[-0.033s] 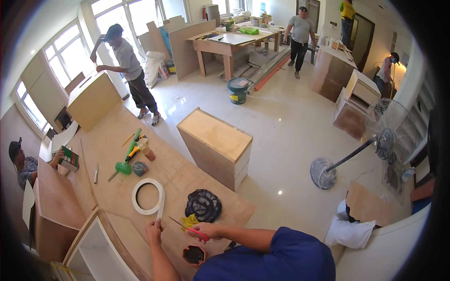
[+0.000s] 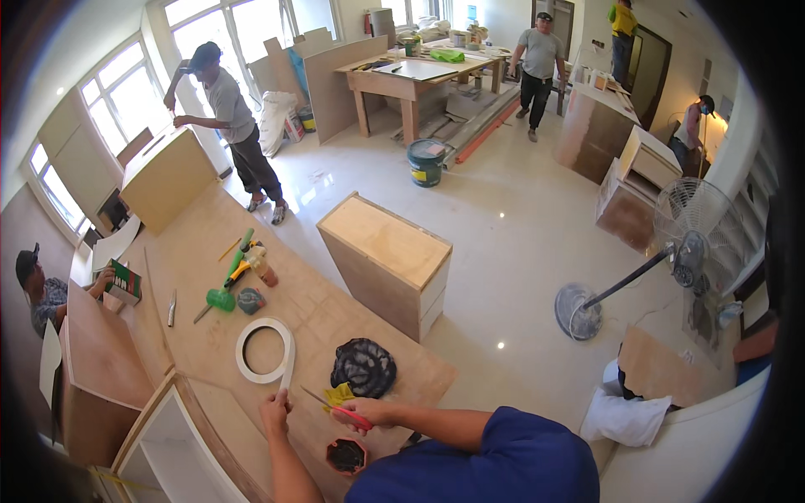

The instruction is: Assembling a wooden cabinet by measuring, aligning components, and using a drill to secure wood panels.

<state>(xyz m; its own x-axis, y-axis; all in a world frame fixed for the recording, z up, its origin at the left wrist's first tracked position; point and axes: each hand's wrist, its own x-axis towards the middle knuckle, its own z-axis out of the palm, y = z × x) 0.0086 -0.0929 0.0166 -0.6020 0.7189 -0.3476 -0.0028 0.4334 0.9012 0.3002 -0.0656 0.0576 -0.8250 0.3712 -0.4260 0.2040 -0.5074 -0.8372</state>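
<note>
Head view: our left hand (image 2: 275,412) pins the white edge-banding strip (image 2: 287,369) at the surface's (image 2: 335,314) near edge, steadying it, while right-hand fingers (image 2: 356,411) grip a red cutter (image 2: 348,415) beside it.

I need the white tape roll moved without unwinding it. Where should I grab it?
Pinch the ring of the white tape roll at its far rim, coming from above: it lies flat on the board, and its loose tail runs toward the left hand, so avoid that near edge.
</note>
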